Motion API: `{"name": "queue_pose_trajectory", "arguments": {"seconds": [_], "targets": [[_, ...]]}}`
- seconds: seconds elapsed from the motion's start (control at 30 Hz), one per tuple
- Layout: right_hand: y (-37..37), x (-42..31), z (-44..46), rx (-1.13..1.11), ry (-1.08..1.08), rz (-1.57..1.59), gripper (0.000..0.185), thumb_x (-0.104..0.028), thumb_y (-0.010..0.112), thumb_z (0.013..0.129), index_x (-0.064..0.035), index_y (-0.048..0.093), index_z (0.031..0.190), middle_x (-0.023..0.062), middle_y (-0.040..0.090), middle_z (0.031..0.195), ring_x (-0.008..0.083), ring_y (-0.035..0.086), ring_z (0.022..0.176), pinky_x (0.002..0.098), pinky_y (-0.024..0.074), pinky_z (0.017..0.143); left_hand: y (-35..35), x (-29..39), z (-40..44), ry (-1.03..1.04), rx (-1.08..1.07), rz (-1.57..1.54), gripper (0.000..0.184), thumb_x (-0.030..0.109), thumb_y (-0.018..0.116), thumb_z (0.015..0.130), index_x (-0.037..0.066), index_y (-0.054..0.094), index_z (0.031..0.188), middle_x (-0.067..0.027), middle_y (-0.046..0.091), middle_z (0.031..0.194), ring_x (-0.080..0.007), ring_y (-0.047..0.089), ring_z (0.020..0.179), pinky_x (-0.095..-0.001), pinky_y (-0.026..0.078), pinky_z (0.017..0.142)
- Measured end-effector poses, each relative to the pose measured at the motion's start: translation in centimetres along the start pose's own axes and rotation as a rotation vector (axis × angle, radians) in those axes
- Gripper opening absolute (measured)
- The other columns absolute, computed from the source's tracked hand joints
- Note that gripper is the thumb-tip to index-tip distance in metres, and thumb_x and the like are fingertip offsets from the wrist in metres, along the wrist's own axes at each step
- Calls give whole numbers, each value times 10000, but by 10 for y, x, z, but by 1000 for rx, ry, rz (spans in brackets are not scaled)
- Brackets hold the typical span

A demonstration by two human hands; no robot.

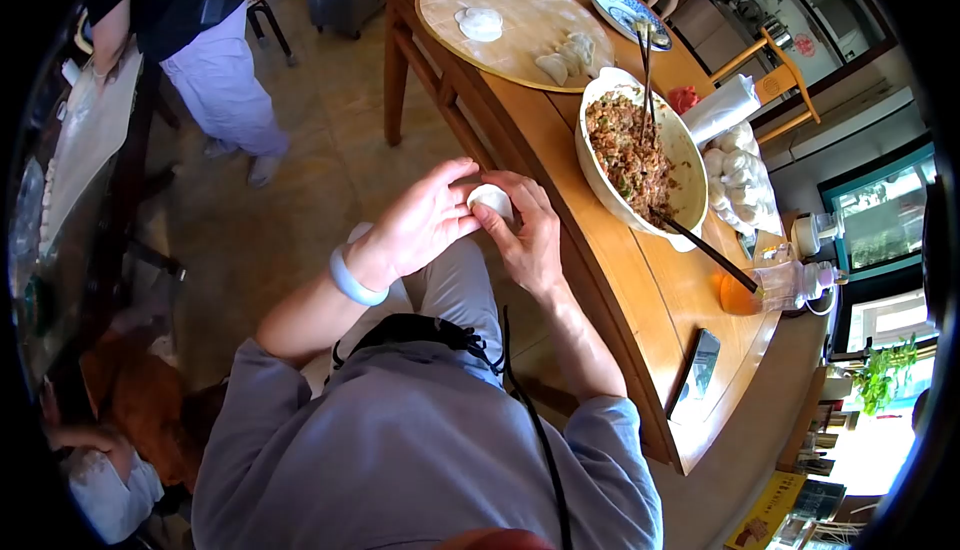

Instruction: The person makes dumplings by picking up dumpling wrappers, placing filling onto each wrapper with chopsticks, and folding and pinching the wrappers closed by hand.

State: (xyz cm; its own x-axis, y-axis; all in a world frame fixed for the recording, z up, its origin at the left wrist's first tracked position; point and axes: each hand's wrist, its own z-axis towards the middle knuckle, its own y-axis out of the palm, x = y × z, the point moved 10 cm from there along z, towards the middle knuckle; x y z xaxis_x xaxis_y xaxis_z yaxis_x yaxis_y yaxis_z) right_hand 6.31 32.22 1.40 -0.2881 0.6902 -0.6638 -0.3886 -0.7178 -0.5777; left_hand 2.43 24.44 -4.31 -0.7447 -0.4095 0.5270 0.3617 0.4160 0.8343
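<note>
A round white dumpling wrapper (490, 202) is held in front of my body, between both hands. My right hand (527, 235) pinches its right side, thumb on the near face and fingers curled behind. My left hand (422, 212) supports its left edge with the fingertips, its thumb raised; a pale bangle circles that wrist. Whether filling lies inside the wrapper I cannot tell. To the right, a white bowl (592, 162) of minced filling (632, 150) stands on the wooden table, with chopsticks (647, 90) upright in it and a dark-handled utensil (712, 255) leaning over its rim.
On the table, a round floured board (500, 0) bears a wrapper (480, 24) and several dumplings (568, 58). Nearby are a blue-white plate (625, 12), a bag of white round items (738, 178), a bottle (775, 288) and a phone (697, 370). Another person (205, 40) works at left.
</note>
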Motion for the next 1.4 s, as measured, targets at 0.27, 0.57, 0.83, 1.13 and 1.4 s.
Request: {"name": "queue_pose_trajectory", "arguments": {"seconds": [0.27, 0.57, 0.83, 1.13, 1.4], "targets": [[19, 48, -16, 79, 412, 611, 251, -180, 612, 848, 5, 574, 1013, 38, 595, 882, 106, 541, 777, 227, 430, 675, 1, 22, -13, 171, 35, 583, 522, 326, 423, 932, 39, 257, 1336, -152, 349, 1311, -242, 528, 1046, -370, 437, 900], [43, 8, -14, -227, 429, 849, 306, -187, 587, 865, 16, 543, 1090, 43, 588, 817, 91, 546, 715, 227, 459, 678, 14, 33, -22, 624, 78, 1436, 540, 375, 423, 919, 4, 354, 1305, -232, 313, 1352, -346, 460, 1139, -382, 401, 920], [53, -1, -9, -470, 425, 764, 323, -159, 602, 854, 39, 534, 1099, 52, 605, 846, 105, 564, 758, 239, 467, 687, 33, 41, -34, 823, -30, 1591, 449, 305, 306, 956, 43, 365, 1316, -192, 275, 1398, -348, 457, 1147, -385, 375, 947], [27, -2, 18, -325, 209, 292, 269, -53, 614, 782, 0, 578, 1043, 98, 611, 874, 166, 596, 709, 276, 476, 614, -14, 4, 3, 211, -105, 229, 620, 518, 263, 925, 84, 276, 1367, -94, 416, 1298, -202, 484, 1076, -376, 384, 943], [15, -31, 20, -139, -14, -43, 252, -45, 637, 730, -25, 606, 980, 132, 608, 892, 267, 612, 721, 320, 500, 630, 2, 7, 3, 166, -139, -85, 613, 547, 311, 904, 43, 451, 1223, -90, 532, 1113, -171, 521, 991, -321, 420, 896]]}}
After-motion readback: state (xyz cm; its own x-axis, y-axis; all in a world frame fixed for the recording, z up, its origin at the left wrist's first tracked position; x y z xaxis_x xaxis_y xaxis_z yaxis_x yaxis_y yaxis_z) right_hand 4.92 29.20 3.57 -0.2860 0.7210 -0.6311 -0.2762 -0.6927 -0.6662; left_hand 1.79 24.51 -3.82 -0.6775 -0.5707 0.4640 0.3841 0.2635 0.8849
